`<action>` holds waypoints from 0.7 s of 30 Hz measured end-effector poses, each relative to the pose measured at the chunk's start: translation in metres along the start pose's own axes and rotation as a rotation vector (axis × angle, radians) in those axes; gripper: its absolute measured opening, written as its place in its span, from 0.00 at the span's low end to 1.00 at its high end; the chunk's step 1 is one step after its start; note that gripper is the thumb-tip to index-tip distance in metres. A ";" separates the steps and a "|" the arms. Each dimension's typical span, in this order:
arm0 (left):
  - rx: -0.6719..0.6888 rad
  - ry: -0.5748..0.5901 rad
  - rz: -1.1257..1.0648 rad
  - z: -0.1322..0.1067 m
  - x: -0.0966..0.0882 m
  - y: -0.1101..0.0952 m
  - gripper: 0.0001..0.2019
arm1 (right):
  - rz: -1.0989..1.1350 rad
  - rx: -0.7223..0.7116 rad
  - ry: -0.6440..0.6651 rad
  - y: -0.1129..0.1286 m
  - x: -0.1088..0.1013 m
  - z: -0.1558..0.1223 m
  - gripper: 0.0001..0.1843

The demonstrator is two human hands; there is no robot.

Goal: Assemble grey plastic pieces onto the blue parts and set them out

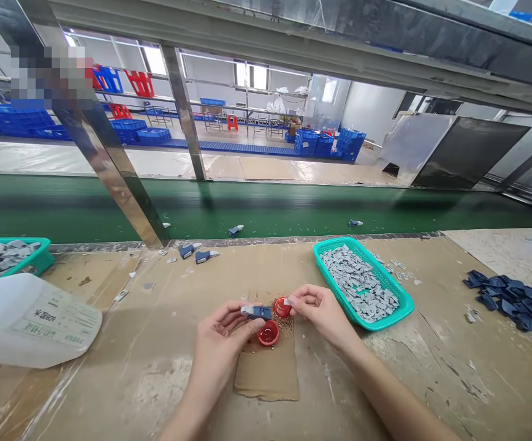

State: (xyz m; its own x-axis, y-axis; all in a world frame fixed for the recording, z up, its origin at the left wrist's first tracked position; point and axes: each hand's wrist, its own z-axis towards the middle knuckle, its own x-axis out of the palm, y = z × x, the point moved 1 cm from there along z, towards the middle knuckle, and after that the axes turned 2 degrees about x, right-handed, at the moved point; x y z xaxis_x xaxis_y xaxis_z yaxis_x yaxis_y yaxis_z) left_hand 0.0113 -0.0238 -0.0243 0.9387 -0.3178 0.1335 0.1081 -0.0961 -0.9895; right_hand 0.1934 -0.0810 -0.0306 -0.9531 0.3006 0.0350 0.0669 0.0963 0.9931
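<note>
My left hand (222, 334) is closed on a small blue part with a grey end (257, 312), held over a piece of cardboard (268, 373). My right hand (319, 306) pinches something small and pale that I cannot make out, right beside a red cap (282, 307). A second red cap (268, 334) lies on the cardboard just below the blue part. Both hands are close together above the brown worktable (155, 343).
A teal basket (401, 309) of small grey pieces sits right of my hands. A pile of dark blue parts (518, 301) lies far right. A white plastic jug (27, 321) and another teal basket (40, 260) are at left. Loose blue parts (197, 253) lie near the green conveyor belt (293, 208).
</note>
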 end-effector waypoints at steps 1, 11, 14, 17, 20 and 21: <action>0.005 0.012 0.006 -0.001 0.001 0.000 0.15 | 0.014 -0.003 0.022 0.005 0.001 -0.003 0.16; -0.007 0.068 0.001 -0.006 0.008 0.002 0.12 | 0.113 0.007 0.174 0.011 0.014 -0.015 0.17; -0.015 0.062 -0.026 -0.011 0.012 -0.003 0.11 | 0.101 0.027 0.177 0.011 0.019 -0.017 0.19; 0.029 0.021 -0.046 -0.017 0.013 -0.006 0.08 | 0.125 0.042 0.163 0.012 0.023 -0.021 0.21; 0.110 0.015 -0.028 -0.019 0.013 -0.006 0.03 | 0.176 0.110 0.244 0.012 0.023 -0.026 0.22; 0.122 0.023 -0.021 -0.020 0.012 -0.006 0.03 | 0.200 0.143 0.303 0.012 0.023 -0.027 0.23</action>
State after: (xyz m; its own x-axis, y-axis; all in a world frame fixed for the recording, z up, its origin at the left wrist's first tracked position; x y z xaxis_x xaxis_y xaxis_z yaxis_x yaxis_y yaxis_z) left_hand 0.0160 -0.0457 -0.0158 0.9281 -0.3388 0.1545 0.1684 0.0118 -0.9856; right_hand 0.1640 -0.0990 -0.0148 -0.9596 0.0354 0.2793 0.2805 0.2015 0.9385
